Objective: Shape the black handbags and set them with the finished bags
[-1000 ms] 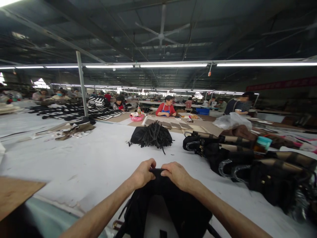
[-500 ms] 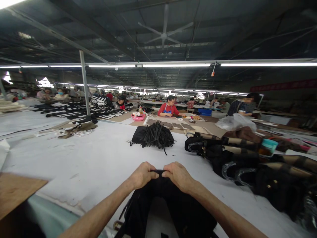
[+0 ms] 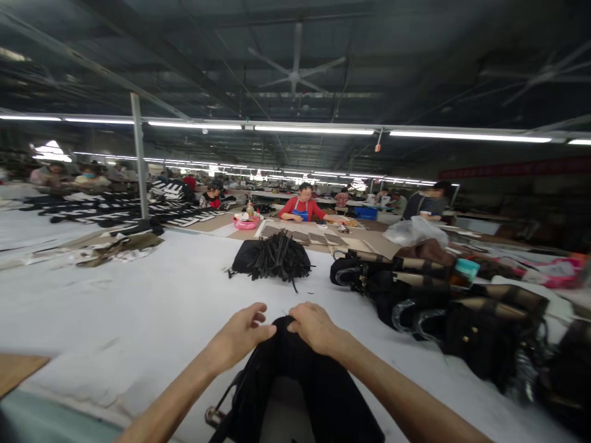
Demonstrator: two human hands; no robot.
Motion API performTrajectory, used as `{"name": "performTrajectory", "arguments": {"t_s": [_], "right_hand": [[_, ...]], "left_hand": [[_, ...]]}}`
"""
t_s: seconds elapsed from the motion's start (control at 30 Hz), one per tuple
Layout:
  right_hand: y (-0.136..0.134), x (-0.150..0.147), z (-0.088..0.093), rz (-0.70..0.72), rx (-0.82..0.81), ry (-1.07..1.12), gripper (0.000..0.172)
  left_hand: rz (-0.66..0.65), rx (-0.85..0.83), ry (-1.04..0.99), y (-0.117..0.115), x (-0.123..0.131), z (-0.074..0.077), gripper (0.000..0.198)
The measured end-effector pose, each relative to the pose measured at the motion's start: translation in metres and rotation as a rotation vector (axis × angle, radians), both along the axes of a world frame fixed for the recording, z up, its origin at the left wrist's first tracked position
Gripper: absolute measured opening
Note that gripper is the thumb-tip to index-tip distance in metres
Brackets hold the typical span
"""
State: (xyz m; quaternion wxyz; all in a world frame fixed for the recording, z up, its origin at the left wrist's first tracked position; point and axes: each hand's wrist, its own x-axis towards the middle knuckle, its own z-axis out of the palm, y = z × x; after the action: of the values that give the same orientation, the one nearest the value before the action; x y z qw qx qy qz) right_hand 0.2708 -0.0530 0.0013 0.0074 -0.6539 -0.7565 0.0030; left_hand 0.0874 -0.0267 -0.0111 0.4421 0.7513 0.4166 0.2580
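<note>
A black fabric piece (image 3: 295, 357), curved like an arch with a pale gap in its middle, lies at the bottom centre, close to me. My right hand (image 3: 314, 327) pinches its top edge between thumb and fingers. Just left of that edge, my left hand (image 3: 244, 335) has its fingers apart and holds nothing. A metal fitting (image 3: 214, 416) shows at the lower left of the black piece. Farther up the white table stands a black bundle (image 3: 277, 255) topped with a heap of short black strips.
Black bags (image 3: 480, 326) with clear plastic line the right side of the white table (image 3: 184, 289). Fabric scraps (image 3: 122, 246) lie at the left near a metal post (image 3: 139, 160). Beyond are a pink basket (image 3: 245, 223) and a person in red (image 3: 302, 206).
My left hand has let go of the black fabric's top edge and moved left with its fingers spread. The view has turned slightly right.
</note>
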Motion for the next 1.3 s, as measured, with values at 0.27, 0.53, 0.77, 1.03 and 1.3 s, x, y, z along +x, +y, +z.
{"name": "performTrajectory", "arguments": {"t_s": [0.27, 0.53, 0.77, 1.03, 1.3], "right_hand": [[-0.019, 0.017, 0.009, -0.266, 0.002, -0.024, 0.019], [-0.053, 0.03, -0.007, -0.329, -0.002, -0.028, 0.019], [-0.063, 0.037, -0.01, -0.358, 0.033, -0.012, 0.017], [-0.063, 0.037, -0.01, -0.37, 0.071, 0.02, 0.018], [-0.062, 0.035, -0.014, -0.387, 0.089, -0.019, 0.015]], "left_hand": [[0.135, 0.263, 0.231, 0.002, -0.015, -0.063, 0.065], [-0.077, 0.094, -0.024, 0.013, 0.005, -0.053, 0.044], [-0.243, -0.045, -0.094, 0.005, 0.007, -0.031, 0.041], [0.009, 0.198, -0.071, -0.013, 0.003, -0.034, 0.052], [0.034, 0.634, 0.074, -0.025, 0.016, -0.039, 0.031]]}}
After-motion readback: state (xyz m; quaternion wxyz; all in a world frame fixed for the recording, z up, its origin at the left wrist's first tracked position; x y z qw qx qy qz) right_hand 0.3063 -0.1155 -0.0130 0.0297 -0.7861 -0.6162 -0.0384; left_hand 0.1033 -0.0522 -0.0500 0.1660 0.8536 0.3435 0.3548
